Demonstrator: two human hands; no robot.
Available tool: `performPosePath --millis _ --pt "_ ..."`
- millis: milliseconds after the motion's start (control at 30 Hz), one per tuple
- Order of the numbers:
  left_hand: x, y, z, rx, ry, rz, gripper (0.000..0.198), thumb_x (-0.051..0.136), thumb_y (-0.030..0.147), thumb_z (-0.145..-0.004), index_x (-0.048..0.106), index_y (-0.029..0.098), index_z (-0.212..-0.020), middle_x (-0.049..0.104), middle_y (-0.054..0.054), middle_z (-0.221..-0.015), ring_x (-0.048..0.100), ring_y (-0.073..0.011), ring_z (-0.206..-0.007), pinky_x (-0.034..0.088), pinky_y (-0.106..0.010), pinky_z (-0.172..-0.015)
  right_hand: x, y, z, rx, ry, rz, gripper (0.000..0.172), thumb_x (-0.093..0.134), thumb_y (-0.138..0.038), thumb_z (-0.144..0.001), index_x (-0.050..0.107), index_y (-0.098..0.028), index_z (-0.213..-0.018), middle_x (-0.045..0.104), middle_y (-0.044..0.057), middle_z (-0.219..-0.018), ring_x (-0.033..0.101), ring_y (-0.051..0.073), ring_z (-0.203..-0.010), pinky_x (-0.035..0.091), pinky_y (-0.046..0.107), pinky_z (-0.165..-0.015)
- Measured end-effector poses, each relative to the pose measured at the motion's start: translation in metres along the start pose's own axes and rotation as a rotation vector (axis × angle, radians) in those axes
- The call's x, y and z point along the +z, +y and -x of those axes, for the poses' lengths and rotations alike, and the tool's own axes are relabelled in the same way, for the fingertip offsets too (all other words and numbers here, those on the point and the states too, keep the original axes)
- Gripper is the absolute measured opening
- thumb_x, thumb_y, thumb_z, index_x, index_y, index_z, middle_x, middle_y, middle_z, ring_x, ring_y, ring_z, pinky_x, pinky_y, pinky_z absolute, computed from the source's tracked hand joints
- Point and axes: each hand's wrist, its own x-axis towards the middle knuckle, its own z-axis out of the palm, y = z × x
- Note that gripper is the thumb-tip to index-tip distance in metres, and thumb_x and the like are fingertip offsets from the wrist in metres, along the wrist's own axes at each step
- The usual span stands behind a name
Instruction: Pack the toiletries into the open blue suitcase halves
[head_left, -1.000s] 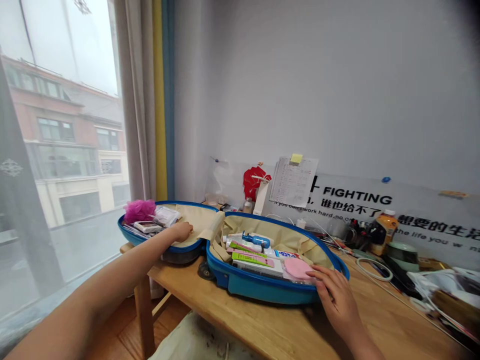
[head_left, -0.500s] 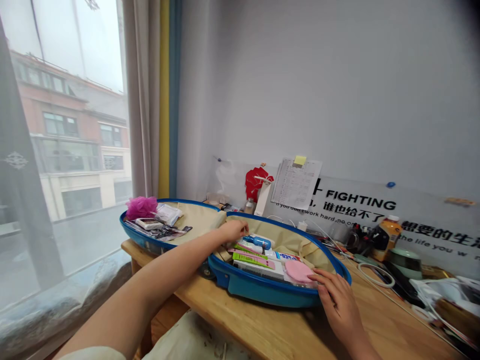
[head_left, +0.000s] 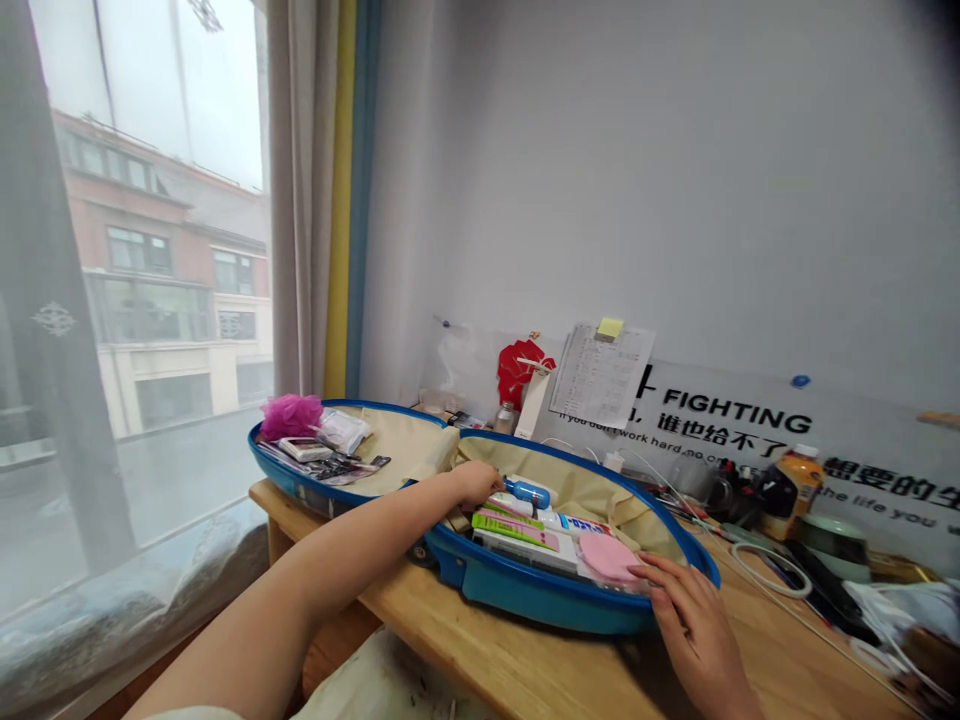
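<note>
An open blue suitcase [head_left: 555, 607] with beige lining lies on the wooden table. My left hand [head_left: 477, 484] is over the inner left end of its right half, fingers bent down beside a small blue bottle [head_left: 528, 492]; its fingertips are partly hidden. My right hand [head_left: 686, 612] rests at the near right rim with fingers spread, the fingertips touching the edge of a round pink pad [head_left: 607, 557]. Between the hands lie a green and pink packet [head_left: 516, 528], a white box [head_left: 525, 550] and a toothpaste tube [head_left: 581, 525].
The suitcase's left half holds a pink mesh puff [head_left: 291, 416], white packets [head_left: 343, 431] and dark packaged items. Cables, an orange-labelled bottle [head_left: 792, 492] and a green-lidded container [head_left: 831, 545] stand at the right. A window with curtains is at the left.
The camera view has shifted slightly, so the scene sits a little farther right. My left hand has lowered slightly near the blue bottle. My right hand stays at the rim by the pink pad.
</note>
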Motion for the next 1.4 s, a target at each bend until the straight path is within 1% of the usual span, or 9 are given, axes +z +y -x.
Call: performPosePath --millis 133,233,367,500,633,800,1067,1233,1400 --pt "-0.013 -0.004 0.006 -0.105 0.171 -0.023 0.033 0.054 0.034 -0.092 0.054 0.019 -0.121 0.054 -0.009 -0.128 0.056 -0.0217 -0.111 0.049 -0.045 -0.093 0.000 0.001 0.000 -0.048 0.029 0.017 0.039 0.036 -0.046 -0.092 0.070 -0.027 -0.095 0.070 0.005 -0.099 0.065 0.022 -0.091 0.048 0.042 -0.082" --pt "-0.032 -0.031 0.019 -0.268 0.246 -0.076 0.037 0.054 0.035 -0.091 0.052 0.020 -0.125 0.051 -0.010 -0.131 0.054 -0.0226 -0.113 0.048 -0.046 -0.094 -0.001 -0.001 -0.001 -0.091 0.049 0.030 0.037 0.037 -0.045 -0.092 0.069 -0.028 -0.098 0.070 0.004 -0.097 0.065 0.021 -0.089 0.048 0.041 -0.082" --pt "-0.049 -0.089 0.053 -0.509 0.110 -0.165 0.036 0.056 0.036 -0.090 0.054 0.016 -0.120 0.056 -0.009 -0.122 0.057 -0.0218 -0.107 0.050 -0.045 -0.090 -0.001 -0.001 -0.002 -0.081 0.044 0.037 0.038 0.036 -0.045 -0.093 0.069 -0.028 -0.098 0.071 0.003 -0.098 0.065 0.021 -0.089 0.047 0.042 -0.083" --pt "-0.045 -0.130 0.091 -0.652 -0.092 -0.245 0.034 0.057 0.036 -0.090 0.056 0.016 -0.117 0.058 -0.008 -0.119 0.058 -0.0208 -0.104 0.051 -0.043 -0.088 0.001 0.000 0.001 -0.038 0.018 0.032 0.040 0.036 -0.048 -0.092 0.069 -0.028 -0.097 0.070 0.004 -0.101 0.065 0.022 -0.092 0.046 0.044 -0.087" --pt "-0.037 -0.143 0.109 -0.665 -0.211 -0.290 0.032 0.057 0.035 -0.089 0.057 0.016 -0.115 0.059 -0.008 -0.117 0.059 -0.0205 -0.103 0.051 -0.043 -0.088 0.000 0.000 0.001 0.004 -0.007 0.018 0.043 0.034 -0.051 -0.092 0.070 -0.027 -0.093 0.071 0.005 -0.101 0.065 0.023 -0.093 0.048 0.046 -0.086" --pt "-0.033 -0.146 0.110 -0.634 -0.225 -0.295 0.032 0.057 0.035 -0.089 0.057 0.015 -0.114 0.059 -0.008 -0.116 0.059 -0.0204 -0.103 0.051 -0.043 -0.088 0.001 0.000 0.002 0.011 -0.004 0.016 0.045 0.033 -0.053 -0.091 0.070 -0.027 -0.092 0.070 0.006 -0.100 0.065 0.023 -0.094 0.048 0.046 -0.088" --pt "-0.050 -0.125 0.097 -0.535 0.013 -0.233 0.031 0.055 0.037 -0.091 0.058 0.015 -0.112 0.061 -0.007 -0.112 0.060 -0.0193 -0.098 0.052 -0.041 -0.086 -0.003 -0.003 0.000 -0.067 0.029 0.069 0.038 0.037 -0.047 -0.093 0.069 -0.028 -0.099 0.071 0.003 -0.101 0.066 0.022 -0.091 0.048 0.044 -0.086" --pt "-0.068 -0.069 0.054 -0.276 0.218 -0.159 0.035 0.053 0.038 -0.092 0.056 0.016 -0.118 0.058 -0.007 -0.119 0.058 -0.0223 -0.106 0.049 -0.044 -0.091 -0.003 -0.002 0.000 -0.062 0.039 0.060 0.039 0.035 -0.048 -0.093 0.069 -0.029 -0.098 0.071 0.003 -0.100 0.066 0.022 -0.092 0.049 0.044 -0.085" --pt "-0.052 -0.006 0.008 0.002 0.152 -0.071 0.026 0.052 0.030 -0.093 0.059 0.016 -0.114 0.063 -0.007 -0.114 0.059 -0.0190 -0.105 0.048 -0.042 -0.093 -0.004 -0.003 0.000 -0.073 0.037 0.063 0.037 0.037 -0.048 -0.092 0.069 -0.030 -0.099 0.071 0.003 -0.100 0.067 0.022 -0.090 0.050 0.044 -0.084"
